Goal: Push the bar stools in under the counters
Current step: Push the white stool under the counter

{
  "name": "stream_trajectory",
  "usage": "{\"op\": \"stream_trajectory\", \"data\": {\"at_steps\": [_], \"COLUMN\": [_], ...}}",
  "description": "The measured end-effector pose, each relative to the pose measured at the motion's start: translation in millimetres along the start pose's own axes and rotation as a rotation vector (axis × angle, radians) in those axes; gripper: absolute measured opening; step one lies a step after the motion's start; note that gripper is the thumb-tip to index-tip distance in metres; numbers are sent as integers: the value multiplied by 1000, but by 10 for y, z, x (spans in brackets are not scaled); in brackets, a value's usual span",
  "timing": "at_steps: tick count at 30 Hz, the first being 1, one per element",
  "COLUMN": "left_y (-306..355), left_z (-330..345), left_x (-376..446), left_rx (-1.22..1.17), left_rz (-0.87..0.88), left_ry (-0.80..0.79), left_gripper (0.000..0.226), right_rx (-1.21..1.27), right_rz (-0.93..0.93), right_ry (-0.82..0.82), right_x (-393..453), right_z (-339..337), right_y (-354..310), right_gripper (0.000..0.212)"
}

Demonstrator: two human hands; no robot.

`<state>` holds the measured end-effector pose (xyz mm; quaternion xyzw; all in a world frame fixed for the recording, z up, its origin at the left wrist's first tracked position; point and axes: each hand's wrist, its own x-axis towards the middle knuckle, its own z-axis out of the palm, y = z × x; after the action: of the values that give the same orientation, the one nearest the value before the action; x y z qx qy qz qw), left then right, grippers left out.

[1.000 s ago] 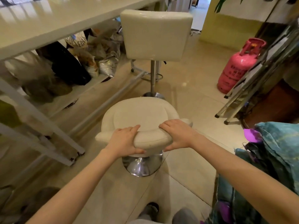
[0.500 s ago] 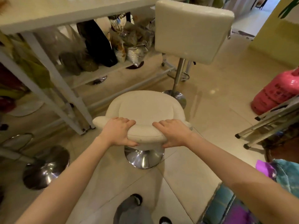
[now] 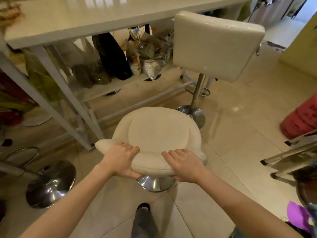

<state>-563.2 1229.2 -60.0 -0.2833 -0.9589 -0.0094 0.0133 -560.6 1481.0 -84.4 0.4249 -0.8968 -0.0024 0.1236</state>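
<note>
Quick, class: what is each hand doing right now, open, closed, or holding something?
Left hand: closed, gripping the stool's backrest.
Right hand: closed, gripping the same backrest.

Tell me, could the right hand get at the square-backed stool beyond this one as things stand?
Probably not yet: the right hand grips the round stool, which stands between it and the square-backed stool.

Glossy beige tile floor carries two white bar stools' chrome bases beside the counter frame.
</note>
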Motion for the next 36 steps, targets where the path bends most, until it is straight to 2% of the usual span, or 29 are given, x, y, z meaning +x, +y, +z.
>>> {"op": "stream_trajectory", "data": {"at_steps": [10, 16, 36], "left_y": [-362, -679, -2088], "left_z": [12, 10, -8], "left_x": [288, 550, 1524], "left_rx": [-34, -25, 20], "left_rz": [-23, -40, -62], "left_ry": [64, 66, 31], "left_gripper": [63, 65, 61], "right_rx": [-17, -12, -15], "right_rz": [-28, -32, -64], "right_ry": [59, 37, 60], "right_x": [395, 782, 2311], "right_z": [157, 248, 711], "right_y": [286, 541, 1385], "right_gripper": [66, 73, 69]}}
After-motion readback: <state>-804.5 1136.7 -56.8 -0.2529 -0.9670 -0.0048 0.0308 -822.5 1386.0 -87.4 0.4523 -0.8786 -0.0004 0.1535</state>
